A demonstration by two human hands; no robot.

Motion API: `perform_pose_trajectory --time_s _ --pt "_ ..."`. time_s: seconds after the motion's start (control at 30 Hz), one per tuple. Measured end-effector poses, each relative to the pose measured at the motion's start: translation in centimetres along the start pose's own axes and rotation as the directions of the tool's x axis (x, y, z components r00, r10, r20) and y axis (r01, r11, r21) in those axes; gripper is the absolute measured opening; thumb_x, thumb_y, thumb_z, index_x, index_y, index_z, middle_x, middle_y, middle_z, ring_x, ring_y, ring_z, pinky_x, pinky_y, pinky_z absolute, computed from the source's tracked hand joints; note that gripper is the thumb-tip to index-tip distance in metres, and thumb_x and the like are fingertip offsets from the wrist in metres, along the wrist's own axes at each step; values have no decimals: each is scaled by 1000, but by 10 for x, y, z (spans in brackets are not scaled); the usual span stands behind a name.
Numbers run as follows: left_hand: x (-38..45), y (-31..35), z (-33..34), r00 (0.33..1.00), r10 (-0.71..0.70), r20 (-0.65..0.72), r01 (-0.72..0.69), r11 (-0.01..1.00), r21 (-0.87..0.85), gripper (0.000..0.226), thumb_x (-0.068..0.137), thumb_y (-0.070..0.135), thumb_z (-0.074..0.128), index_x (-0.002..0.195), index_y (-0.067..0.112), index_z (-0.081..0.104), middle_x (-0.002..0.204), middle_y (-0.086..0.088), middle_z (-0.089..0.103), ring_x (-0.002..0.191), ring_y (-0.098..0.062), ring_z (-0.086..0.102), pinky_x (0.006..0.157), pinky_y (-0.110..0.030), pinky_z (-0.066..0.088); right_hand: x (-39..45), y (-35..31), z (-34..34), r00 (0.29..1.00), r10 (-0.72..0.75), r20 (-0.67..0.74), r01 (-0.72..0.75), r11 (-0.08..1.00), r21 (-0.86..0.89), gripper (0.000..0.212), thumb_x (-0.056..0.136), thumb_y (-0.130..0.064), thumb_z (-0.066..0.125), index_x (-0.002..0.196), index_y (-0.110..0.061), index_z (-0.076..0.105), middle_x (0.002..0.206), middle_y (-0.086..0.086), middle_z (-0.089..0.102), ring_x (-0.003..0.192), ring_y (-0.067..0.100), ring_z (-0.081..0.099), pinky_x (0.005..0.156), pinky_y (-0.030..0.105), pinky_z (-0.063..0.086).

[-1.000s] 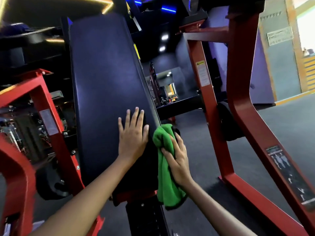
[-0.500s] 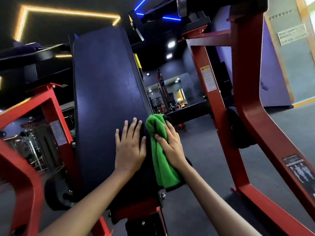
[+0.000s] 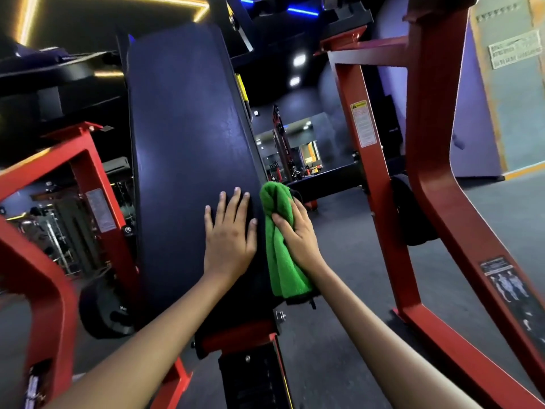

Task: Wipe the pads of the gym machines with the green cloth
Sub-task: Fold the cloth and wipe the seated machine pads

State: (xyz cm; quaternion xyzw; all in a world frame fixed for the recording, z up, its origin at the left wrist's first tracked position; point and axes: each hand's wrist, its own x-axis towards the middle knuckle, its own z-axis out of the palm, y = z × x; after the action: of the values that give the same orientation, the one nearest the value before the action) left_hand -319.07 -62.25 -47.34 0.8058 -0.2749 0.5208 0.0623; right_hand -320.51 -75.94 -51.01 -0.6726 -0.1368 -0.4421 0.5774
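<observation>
Your right hand presses the green cloth against the right edge of the tall dark pad. Your left hand lies flat and open on the pad's front. Press too softly and the bunched cloth may slip down.

The pad, dark and tall, stands nearly upright on the red frame. The left hand lies flat on the pad's lower face, fingers straight and spread. The green cloth hangs bunched against the pad's right edge, pressed there by the right hand. The frame's legs stand on the dark grey floor, one to the right, one to the left. A black post rises from the floor under the pad.
</observation>
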Motion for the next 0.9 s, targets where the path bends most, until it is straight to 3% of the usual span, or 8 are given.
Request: perform_pose_trajectory --time_s 0.13,0.23,0.33,0.4,0.5,0.6,0.77,0.9 --pt "-1 -1 -6 997 -12 71 11 1000 11 61 92 41 23 143 11 39 152 -8 32 143 -31 23 114 -54 14 -61 9 -2 998 -19 -60 13 995 -100 64 83 -57 42 142 -33 38 150 5 32 131 24 35 110 33 27" --pt "0 -3 -10 985 20 172 -12 999 -47 70 88 47 19 146 11 32 156 -7 24 145 -30 14 115 -50 4 -90 12 -9 954 -300 -8 244 791 -561 59 85 -49 43 142 -39 32 146 13 31 112 31 38 91 44 40" --pt "-8 -27 -20 955 170 245 -146 983 -111 68 88 47 22 147 13 32 155 -5 25 145 -28 15 118 -45 9 -98 23 -22 747 -578 329 582 327 -745 66 79 -45 45 142 -41 24 134 12 35 104 33 40 84 45 38" --pt "-24 -58 -26 921 314 233 -306 949 -71 59 94 43 27 147 16 32 155 -1 26 144 -22 20 117 -39 12 -98 29 -30 615 -646 452 665 118 -737 61 79 -37 47 139 -40 34 127 8 40 101 32 41 83 46 36" --pt "-53 -90 -28 902 385 194 -391 920 -7 52 99 40 28 147 21 29 155 4 24 143 -17 21 116 -39 10 -104 25 -23 423 -654 628 746 -143 -651 53 86 -19 46 134 -41 45 122 2 44 100 30 45 84 46 37" --pt "-59 -89 -28 926 365 95 -365 931 -10 48 98 36 34 142 21 40 152 -1 34 141 -17 29 115 -46 11 -108 11 17 214 -556 803 786 -391 -480 44 98 -10 24 132 -31 43 124 -2 40 106 25 44 87 45 36" --pt "-65 -87 -33 994 22 -104 -25 999 -30 43 91 31 42 126 15 61 137 -5 54 131 -26 45 112 -52 14 -95 13 13 97 -513 853 788 -484 -380 57 101 -7 15 121 -35 60 129 -2 39 110 26 43 90 46 34" --pt "-66 -83 -34 996 -11 -86 5 998 -67 44 89 29 41 124 12 62 134 -7 57 129 -30 47 108 -53 29 -84 22 -30 157 -468 870 809 -444 -385 38 92 -17 35 127 -33 42 124 -3 41 107 28 45 88 48 34"
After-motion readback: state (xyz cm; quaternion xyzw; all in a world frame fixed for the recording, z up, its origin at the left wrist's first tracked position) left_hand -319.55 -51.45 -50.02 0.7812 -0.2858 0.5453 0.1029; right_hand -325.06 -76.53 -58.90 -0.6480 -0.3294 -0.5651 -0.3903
